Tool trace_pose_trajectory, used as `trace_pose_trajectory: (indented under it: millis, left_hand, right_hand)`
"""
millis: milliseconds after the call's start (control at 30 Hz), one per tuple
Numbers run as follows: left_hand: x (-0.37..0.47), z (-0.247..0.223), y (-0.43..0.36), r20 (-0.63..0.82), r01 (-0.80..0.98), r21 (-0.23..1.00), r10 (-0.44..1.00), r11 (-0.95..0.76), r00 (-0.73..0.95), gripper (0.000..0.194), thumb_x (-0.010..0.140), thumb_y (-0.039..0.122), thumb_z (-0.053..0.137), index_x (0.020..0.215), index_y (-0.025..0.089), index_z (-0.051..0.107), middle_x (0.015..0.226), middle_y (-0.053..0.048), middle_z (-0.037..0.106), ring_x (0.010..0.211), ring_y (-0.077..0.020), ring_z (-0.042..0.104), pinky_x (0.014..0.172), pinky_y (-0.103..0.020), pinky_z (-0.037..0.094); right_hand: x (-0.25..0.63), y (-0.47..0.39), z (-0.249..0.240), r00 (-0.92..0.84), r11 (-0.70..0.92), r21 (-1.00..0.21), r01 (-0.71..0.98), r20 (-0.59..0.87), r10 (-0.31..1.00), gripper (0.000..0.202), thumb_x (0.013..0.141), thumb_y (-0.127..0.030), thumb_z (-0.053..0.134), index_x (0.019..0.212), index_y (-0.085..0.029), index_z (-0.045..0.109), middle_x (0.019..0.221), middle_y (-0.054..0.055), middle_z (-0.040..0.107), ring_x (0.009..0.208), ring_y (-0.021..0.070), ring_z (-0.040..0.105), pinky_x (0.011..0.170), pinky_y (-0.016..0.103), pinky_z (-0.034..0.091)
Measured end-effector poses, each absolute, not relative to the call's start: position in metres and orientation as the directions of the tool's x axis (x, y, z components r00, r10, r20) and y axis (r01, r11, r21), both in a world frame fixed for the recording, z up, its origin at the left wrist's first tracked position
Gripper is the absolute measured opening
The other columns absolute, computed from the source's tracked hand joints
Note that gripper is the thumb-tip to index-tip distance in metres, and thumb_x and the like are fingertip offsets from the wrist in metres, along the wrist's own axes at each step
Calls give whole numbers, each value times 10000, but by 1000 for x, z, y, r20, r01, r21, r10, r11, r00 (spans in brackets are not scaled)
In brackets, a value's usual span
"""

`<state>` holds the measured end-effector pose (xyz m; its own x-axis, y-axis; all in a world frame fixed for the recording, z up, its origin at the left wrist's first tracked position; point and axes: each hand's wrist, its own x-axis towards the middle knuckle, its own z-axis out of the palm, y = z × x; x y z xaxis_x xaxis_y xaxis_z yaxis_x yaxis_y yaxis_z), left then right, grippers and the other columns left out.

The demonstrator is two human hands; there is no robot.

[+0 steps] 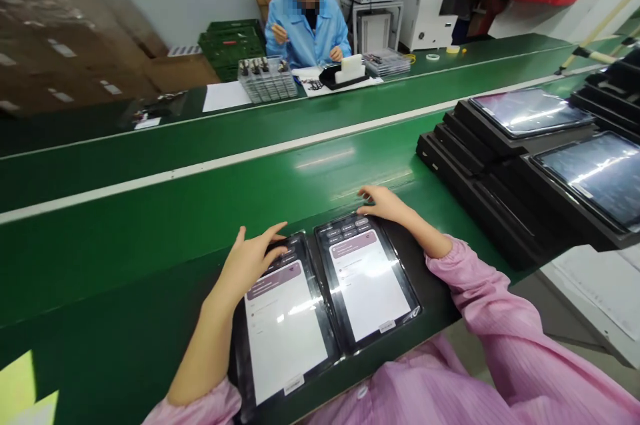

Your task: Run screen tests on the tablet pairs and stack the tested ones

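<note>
Two lit tablets lie side by side on the green bench near my body, their screens showing a white page with a purple band. My left hand is over the top edge of the left tablet, fingers spread and bent, fingertips at its upper screen. At the top right corner of the right tablet rests my right hand, its fingers apart and curved, with nothing held. A dark mat shows beside the right tablet.
Stacked black trays with more tablets stand at the right. Across the green conveyor, a person in blue sits behind a clear box of parts. Yellow notes are at lower left.
</note>
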<state>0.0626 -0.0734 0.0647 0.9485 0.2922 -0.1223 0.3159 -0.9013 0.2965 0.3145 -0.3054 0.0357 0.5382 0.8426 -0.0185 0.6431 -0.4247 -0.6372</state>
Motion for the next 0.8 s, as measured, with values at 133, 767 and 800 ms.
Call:
trace_pose_trajectory:
  millis: [133, 767, 800]
  left_hand:
    - [66, 64, -79, -57, 348, 293, 347, -890, 936, 441, 950, 243, 293, 1217, 201, 641, 1060, -86, 769, 991, -238, 725, 1210, -530, 206]
    - [44, 58, -95, -229, 110, 361, 26, -926, 973, 1115, 747, 594, 717, 1588, 256, 67, 1624, -206, 220, 1481, -430, 219, 1053, -769, -165]
    - [43, 57, -95, -226, 100, 359, 18, -928, 974, 1123, 753, 592, 711, 1589, 261, 38, 1628, -205, 205, 1484, -432, 207, 1056, -767, -160]
  right_hand:
    - [319, -316, 46, 641, -406, -668, 623, 139, 755, 188, 895, -234, 664, 1068, -162, 651, 1001, 102, 686, 947, 243, 650, 869, 364, 493]
    - [240, -396, 20, 503, -80, -699, 710, 425, 752, 645, 1012, -618, 249, 893, -235, 754, 928, 101, 616, 894, 274, 601, 827, 443, 496]
    - [240, -396, 20, 502, -79, -702, 707, 420, 756, 675, 1006, -633, 233, 873, -240, 766, 937, 102, 611, 899, 276, 596, 835, 450, 494]
